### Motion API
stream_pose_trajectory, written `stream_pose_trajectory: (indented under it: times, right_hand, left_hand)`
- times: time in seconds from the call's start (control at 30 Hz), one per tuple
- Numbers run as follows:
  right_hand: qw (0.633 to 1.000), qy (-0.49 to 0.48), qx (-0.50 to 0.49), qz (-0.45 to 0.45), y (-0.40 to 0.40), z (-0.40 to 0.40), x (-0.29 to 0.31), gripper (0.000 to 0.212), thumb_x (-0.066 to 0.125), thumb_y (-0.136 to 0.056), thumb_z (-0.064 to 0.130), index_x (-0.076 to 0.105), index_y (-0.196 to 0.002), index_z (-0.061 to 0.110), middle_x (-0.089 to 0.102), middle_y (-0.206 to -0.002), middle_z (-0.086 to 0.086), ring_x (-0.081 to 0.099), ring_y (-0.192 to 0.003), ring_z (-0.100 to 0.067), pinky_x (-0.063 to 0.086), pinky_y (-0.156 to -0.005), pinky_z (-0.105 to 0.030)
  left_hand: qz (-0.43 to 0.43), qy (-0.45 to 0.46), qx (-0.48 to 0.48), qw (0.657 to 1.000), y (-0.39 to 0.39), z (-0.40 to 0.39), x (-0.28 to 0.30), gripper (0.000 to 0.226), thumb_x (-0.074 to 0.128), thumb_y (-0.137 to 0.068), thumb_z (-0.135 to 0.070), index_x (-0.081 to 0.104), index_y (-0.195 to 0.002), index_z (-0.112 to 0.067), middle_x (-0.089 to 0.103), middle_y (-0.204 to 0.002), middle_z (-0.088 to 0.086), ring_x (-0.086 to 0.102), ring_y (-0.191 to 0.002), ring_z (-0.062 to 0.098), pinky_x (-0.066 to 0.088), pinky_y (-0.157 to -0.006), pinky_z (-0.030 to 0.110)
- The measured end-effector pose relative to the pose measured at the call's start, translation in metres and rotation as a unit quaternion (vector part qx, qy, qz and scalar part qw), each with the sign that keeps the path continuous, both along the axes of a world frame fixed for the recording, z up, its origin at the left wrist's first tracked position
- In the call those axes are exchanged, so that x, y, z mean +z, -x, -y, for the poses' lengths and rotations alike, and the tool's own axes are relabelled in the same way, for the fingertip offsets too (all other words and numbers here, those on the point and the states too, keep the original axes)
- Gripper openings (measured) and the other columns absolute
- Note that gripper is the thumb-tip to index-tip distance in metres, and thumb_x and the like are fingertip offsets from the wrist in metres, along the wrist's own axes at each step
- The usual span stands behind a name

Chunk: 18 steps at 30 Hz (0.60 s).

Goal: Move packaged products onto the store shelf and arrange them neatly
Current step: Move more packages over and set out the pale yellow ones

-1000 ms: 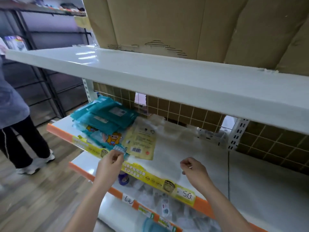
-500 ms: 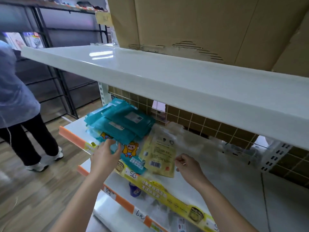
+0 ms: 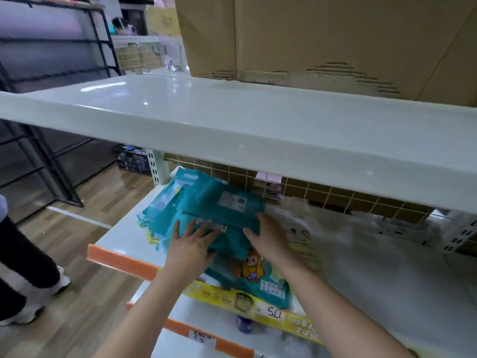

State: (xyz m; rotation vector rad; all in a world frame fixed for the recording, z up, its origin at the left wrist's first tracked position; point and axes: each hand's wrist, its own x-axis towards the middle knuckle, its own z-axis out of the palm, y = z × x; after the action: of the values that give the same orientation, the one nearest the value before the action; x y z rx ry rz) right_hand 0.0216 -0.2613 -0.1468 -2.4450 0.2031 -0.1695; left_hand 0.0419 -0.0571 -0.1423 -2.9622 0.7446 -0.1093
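Note:
A loose pile of teal flat packets lies on the white middle shelf, its lowest packet showing a cartoon figure. My left hand rests flat on the pile's front left with fingers spread. My right hand presses against the pile's right side, fingers on a teal packet's edge. A yellowish packet lies just right of my right hand, partly hidden by my right hand. Neither hand has a packet lifted.
A white upper shelf overhangs the pile, with cardboard boxes on it. A yellow price strip and orange edge line the shelf front. A person's leg stands at left on the wood floor.
Both hands have moved from the shelf's front edge up onto the teal pile. The view has shifted left and closer.

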Motion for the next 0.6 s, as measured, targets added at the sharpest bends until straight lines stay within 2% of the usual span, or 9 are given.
stream_pose_trajectory:
  times: [0.03, 0.1, 0.13, 0.23, 0.33, 0.43, 0.5, 0.53, 0.6]
  right_hand:
    - [0.999, 0.03, -0.007, -0.013, -0.006, -0.005, -0.004, 0.054, 0.055, -0.088, 0.046, 0.041, -0.136, 0.026, 0.052, -0.132, 0.001, 0.048, -0.121, -0.019, 0.045, -0.098, -0.038]
    - [0.998, 0.043, -0.02, -0.042, -0.016, -0.012, -0.01, 0.065, 0.055, -0.089, 0.045, 0.032, -0.145, 0.023, 0.042, -0.144, -0.003, 0.039, -0.131, -0.024, 0.038, -0.107, -0.041]
    - [0.998, 0.032, -0.025, -0.055, -0.019, -0.015, -0.013, 0.066, 0.054, -0.09, 0.045, 0.029, -0.148, 0.022, 0.036, -0.149, -0.003, 0.033, -0.136, -0.024, 0.033, -0.111, -0.041]
    - [0.995, 0.069, -0.036, -0.054, -0.026, -0.02, -0.02, 0.062, 0.046, -0.094, 0.047, 0.027, -0.149, 0.025, 0.026, -0.156, 0.0, 0.023, -0.143, -0.022, 0.024, -0.116, -0.039]
    - [0.991, 0.13, -0.038, -0.011, -0.028, -0.027, -0.027, 0.045, 0.034, -0.101, 0.038, 0.037, -0.144, 0.026, 0.034, -0.152, 0.0, 0.033, -0.138, -0.023, 0.03, -0.112, -0.038]
    - [0.985, 0.143, -0.07, 0.072, -0.022, -0.029, -0.025, 0.033, 0.033, -0.102, 0.026, 0.06, -0.12, 0.024, 0.061, -0.125, 0.002, 0.056, -0.115, -0.019, 0.044, -0.096, -0.034]
    - [0.974, 0.171, -0.104, 0.105, -0.013, -0.024, -0.019, 0.026, 0.037, -0.1, 0.025, 0.061, -0.091, 0.022, 0.065, -0.097, 0.004, 0.062, -0.094, -0.015, 0.047, -0.081, -0.03]
    - [0.969, 0.191, -0.107, 0.112, -0.01, -0.021, -0.014, 0.025, 0.038, -0.1, 0.026, 0.059, -0.087, 0.02, 0.064, -0.093, 0.005, 0.061, -0.09, -0.013, 0.047, -0.079, -0.028]
    - [0.98, 0.158, -0.072, 0.093, -0.007, -0.015, -0.01, 0.018, 0.043, -0.098, 0.03, 0.058, -0.1, 0.02, 0.062, -0.102, 0.004, 0.059, -0.095, -0.01, 0.05, -0.085, -0.03]
  left_hand:
    - [0.01, -0.007, -0.027, 1.0, -0.006, -0.005, -0.003, 0.059, 0.059, -0.082, -0.048, 0.045, -0.139, -0.043, 0.045, -0.146, -0.011, 0.036, -0.139, 0.026, 0.02, -0.112, 0.06]
    - [0.042, -0.009, -0.066, 0.997, -0.018, -0.016, -0.012, 0.063, 0.082, -0.055, -0.042, 0.067, -0.116, -0.04, 0.068, -0.119, -0.007, 0.064, -0.111, 0.027, 0.05, -0.091, 0.057]
    - [0.06, 0.006, -0.08, 0.995, -0.023, -0.019, -0.016, 0.064, 0.088, -0.045, -0.039, 0.072, -0.108, -0.038, 0.072, -0.11, -0.006, 0.069, -0.099, 0.027, 0.055, -0.082, 0.052]
    - [0.092, 0.038, -0.114, 0.988, -0.033, -0.024, -0.023, 0.063, 0.092, -0.045, -0.035, 0.074, -0.105, -0.033, 0.073, -0.107, -0.002, 0.07, -0.092, 0.029, 0.057, -0.075, 0.044]
    - [0.101, 0.048, -0.13, 0.985, -0.039, -0.027, -0.025, 0.059, 0.091, -0.052, -0.036, 0.073, -0.108, -0.031, 0.072, -0.109, -0.002, 0.068, -0.093, 0.031, 0.057, -0.075, 0.042]
    - [0.12, 0.061, -0.153, 0.979, -0.043, -0.028, -0.019, 0.056, 0.09, -0.054, -0.038, 0.074, -0.106, -0.029, 0.073, -0.106, -0.004, 0.068, -0.092, 0.03, 0.055, -0.072, 0.039]
    - [0.134, 0.086, -0.167, 0.973, -0.042, -0.029, -0.011, 0.052, 0.089, -0.056, -0.035, 0.075, -0.105, -0.026, 0.073, -0.106, -0.005, 0.069, -0.092, 0.031, 0.056, -0.073, 0.04]
    - [0.147, 0.101, -0.177, 0.968, -0.042, -0.029, -0.008, 0.047, 0.087, -0.06, -0.033, 0.076, -0.104, -0.024, 0.074, -0.106, -0.005, 0.07, -0.092, 0.03, 0.056, -0.073, 0.04]
    - [0.159, 0.114, -0.192, 0.962, -0.04, -0.027, -0.001, 0.035, 0.076, -0.065, -0.032, 0.077, -0.099, -0.023, 0.075, -0.102, -0.006, 0.072, -0.087, 0.027, 0.057, -0.073, 0.037]
